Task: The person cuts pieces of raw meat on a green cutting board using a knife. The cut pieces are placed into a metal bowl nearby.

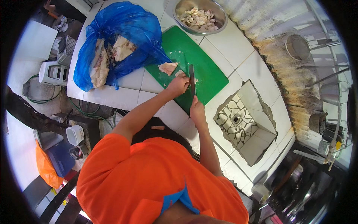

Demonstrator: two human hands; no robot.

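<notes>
My right hand (pixel 197 109) grips the handle of a kitchen knife (pixel 192 79), its blade upright over a green cutting board (pixel 211 75). Close beside the blade, the bent fingers of my left hand (pixel 179 84) press on a small pale piece of raw meat or fat (pixel 180 73), which they partly cover. A larger raw piece (pixel 168 68) lies on the board just beyond that hand. Small scraps are scattered around the blade. To the left, a blue plastic bag (pixel 125 22) lies open around a long slab of raw meat (pixel 99 65) and a second chunk (pixel 123 49).
A steel bowl (pixel 223 21) of cut pieces (pixel 198 19) stands beyond the board. Right of the board, a tiled sink (pixel 256 151) with rough edges is sunk into the white tiled counter (pixel 223 50). A strainer (pixel 298 47) and other utensils hang along the stained right wall.
</notes>
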